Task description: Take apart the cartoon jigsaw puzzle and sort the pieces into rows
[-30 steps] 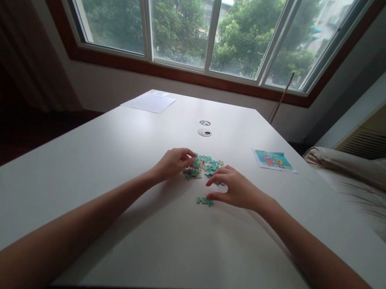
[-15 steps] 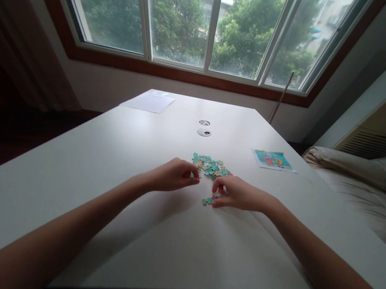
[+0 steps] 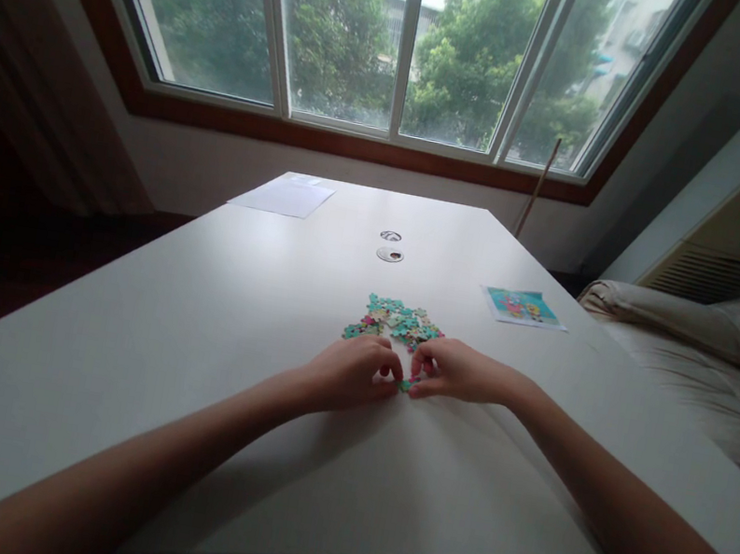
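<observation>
A small heap of teal and pink jigsaw pieces [image 3: 397, 321] lies on the white table [image 3: 264, 316]. Just in front of the heap my left hand [image 3: 354, 374] and my right hand [image 3: 457, 371] meet, fingertips curled together. Between them sits a small green joined bit of puzzle [image 3: 405, 384], which both hands pinch from either side. Most of that bit is hidden by my fingers.
A printed picture card [image 3: 522, 306] lies to the right of the heap. A white sheet of paper [image 3: 282, 196] rests at the far left corner. Two round cable holes [image 3: 389, 254] are in the table's middle. A bed with pillows [image 3: 717, 363] stands at the right.
My left hand has come off the heap and slid right and toward me to meet the right hand. The right hand closed on the green bit and stayed near the same spot.
</observation>
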Motion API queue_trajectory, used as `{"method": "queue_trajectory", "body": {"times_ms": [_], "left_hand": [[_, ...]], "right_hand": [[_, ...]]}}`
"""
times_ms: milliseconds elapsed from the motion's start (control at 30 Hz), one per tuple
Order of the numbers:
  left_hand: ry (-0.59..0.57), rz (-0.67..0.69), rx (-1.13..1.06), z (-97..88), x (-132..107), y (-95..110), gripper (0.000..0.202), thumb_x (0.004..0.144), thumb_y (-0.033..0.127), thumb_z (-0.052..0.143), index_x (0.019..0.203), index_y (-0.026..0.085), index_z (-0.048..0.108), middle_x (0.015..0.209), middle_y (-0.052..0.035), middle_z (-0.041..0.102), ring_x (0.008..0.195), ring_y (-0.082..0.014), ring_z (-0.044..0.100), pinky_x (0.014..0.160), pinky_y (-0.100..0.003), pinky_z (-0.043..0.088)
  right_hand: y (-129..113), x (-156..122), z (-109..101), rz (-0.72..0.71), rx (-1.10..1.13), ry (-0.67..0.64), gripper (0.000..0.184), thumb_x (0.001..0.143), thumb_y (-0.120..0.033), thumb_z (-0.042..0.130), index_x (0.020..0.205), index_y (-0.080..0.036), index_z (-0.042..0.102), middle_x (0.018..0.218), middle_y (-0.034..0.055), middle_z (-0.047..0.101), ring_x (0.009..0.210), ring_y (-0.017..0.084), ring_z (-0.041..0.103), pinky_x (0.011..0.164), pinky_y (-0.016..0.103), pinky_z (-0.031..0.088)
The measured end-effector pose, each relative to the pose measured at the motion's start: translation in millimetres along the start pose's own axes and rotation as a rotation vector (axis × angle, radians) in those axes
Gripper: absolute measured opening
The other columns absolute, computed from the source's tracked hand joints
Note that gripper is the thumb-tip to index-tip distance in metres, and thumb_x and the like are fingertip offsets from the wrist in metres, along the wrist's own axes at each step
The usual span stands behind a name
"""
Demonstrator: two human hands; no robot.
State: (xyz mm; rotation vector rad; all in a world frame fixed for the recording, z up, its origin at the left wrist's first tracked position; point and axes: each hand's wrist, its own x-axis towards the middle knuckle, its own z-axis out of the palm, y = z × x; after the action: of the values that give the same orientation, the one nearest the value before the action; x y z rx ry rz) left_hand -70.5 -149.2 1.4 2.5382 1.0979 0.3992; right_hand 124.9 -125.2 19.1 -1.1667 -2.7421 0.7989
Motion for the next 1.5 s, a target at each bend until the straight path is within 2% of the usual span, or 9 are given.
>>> {"method": "queue_trajectory", "body": {"times_ms": [233, 733, 833, 967, 1067, 1200, 1300, 1400, 1500], "left_hand": [[0.047, -0.07, 0.032, 0.7, -0.4, 6.8, 0.02, 0.072, 0.021, 0.051, 0.084, 0.022, 0.066, 0.088, -0.006, 0.061, 0.081, -0.0198, 0.055, 0.064, -0.025, 0.041], [0.057, -0.09, -0.056, 6.0, 1.1, 6.1, 0.016, 0.067, 0.018, 0.053, 0.079, 0.017, 0.064, 0.079, -0.0037, 0.061, 0.076, -0.0166, 0.054, 0.069, -0.025, 0.042], [0.081, -0.1, -0.095, 5.7, 2.2, 4.0, 0.009, 0.069, 0.018, 0.053, 0.071, 0.017, 0.062, 0.071, -0.0011, 0.061, 0.067, -0.0136, 0.053, 0.063, -0.023, 0.04], [0.204, -0.081, -0.213, -3.6, 4.1, 1.3, 0.009, 0.073, 0.022, 0.054, 0.074, 0.017, 0.061, 0.067, 0.0015, 0.061, 0.06, -0.0101, 0.05, 0.057, -0.02, 0.038], [0.275, -0.068, -0.238, -15.6, 4.5, -3.2, 0.011, 0.074, 0.024, 0.055, 0.076, 0.016, 0.061, 0.069, 0.0011, 0.061, 0.06, -0.0096, 0.049, 0.057, -0.02, 0.038], [0.283, -0.183, -0.15, -24.7, 3.0, -18.8, 0.016, 0.074, 0.028, 0.054, 0.076, 0.016, 0.064, 0.07, -0.0008, 0.064, 0.063, -0.0122, 0.052, 0.06, -0.023, 0.04], [0.265, -0.196, 0.049, -26.5, -1.3, -36.0, 0.024, 0.075, 0.034, 0.053, 0.089, 0.018, 0.065, 0.093, -0.0063, 0.064, 0.089, -0.0191, 0.054, 0.083, -0.032, 0.039], [0.152, -0.215, 0.248, -30.0, -7.7, -54.8, 0.071, 0.067, 0.056, 0.056, 0.124, 0.018, 0.042, 0.13, -0.0132, 0.04, 0.118, -0.0303, 0.033, 0.093, -0.042, 0.031], [-0.011, -0.3, 0.297, -33.3, -13.4, -73.1, 0.091, 0.066, 0.071, 0.042, 0.134, 0.014, 0.025, 0.14, -0.0162, 0.022, 0.127, -0.0324, 0.019, 0.098, -0.045, 0.024]], "right_hand": [[1.6, 2.2, 0.8, 0.005, 0.028, 0.015, 0.026, 0.066, -0.037, 0.064, 0.081, -0.016, 0.059, 0.064, -0.0026, 0.051, 0.059, 0.01, 0.046, 0.049, 0.019, 0.031], [0.1, 1.8, 0.2, -0.013, 0.126, 0.007, 0.019, 0.064, -0.028, 0.065, 0.069, -0.015, 0.052, 0.061, -0.0043, 0.049, 0.058, 0.008, 0.043, 0.05, 0.019, 0.03], [-0.6, 2.1, -2.0, -0.028, 0.302, 0.033, 0.017, 0.066, -0.026, 0.063, 0.07, -0.015, 0.051, 0.06, -0.0043, 0.049, 0.057, 0.008, 0.044, 0.051, 0.02, 0.032], [2.5, 2.8, -6.8, 0.035, 0.76, -0.007, 0.026, 0.068, -0.034, 0.063, 0.081, -0.015, 0.051, 0.065, -0.0012, 0.056, 0.059, 0.009, 0.051, 0.055, 0.022, 0.039], [9.1, 4.8, -8.0, 0.087, 0.937, 0.108, 0.031, 0.066, -0.037, 0.066, 0.081, -0.014, 0.052, 0.067, -0.0004, 0.057, 0.058, 0.008, 0.052, 0.055, 0.022, 0.04], [18.3, 9.1, -6.3, 0.122, 0.706, 0.378, 0.035, 0.064, -0.043, 0.065, 0.08, -0.014, 0.055, 0.069, 0.0019, 0.059, 0.062, 0.011, 0.055, 0.059, 0.026, 0.043], [23.8, 10.7, -6.2, 0.064, 0.277, 0.503, 0.044, 0.064, -0.05, 0.062, 0.09, -0.015, 0.059, 0.092, 0.0085, 0.061, 0.09, 0.021, 0.055, 0.08, 0.036, 0.042], [32.5, 11.5, -4.0, 0.018, -0.02, 0.417, 0.083, 0.055, -0.057, 0.065, 0.123, -0.015, 0.043, 0.128, 0.0152, 0.041, 0.12, 0.029, 0.034, 0.098, 0.043, 0.028], [43.1, 18.0, 3.1, 0.088, -0.123, 0.237, 0.11, 0.052, -0.066, 0.062, 0.136, -0.01, 0.019, 0.139, 0.021, 0.02, 0.128, 0.034, 0.017, 0.101, 0.049, 0.019]]}}
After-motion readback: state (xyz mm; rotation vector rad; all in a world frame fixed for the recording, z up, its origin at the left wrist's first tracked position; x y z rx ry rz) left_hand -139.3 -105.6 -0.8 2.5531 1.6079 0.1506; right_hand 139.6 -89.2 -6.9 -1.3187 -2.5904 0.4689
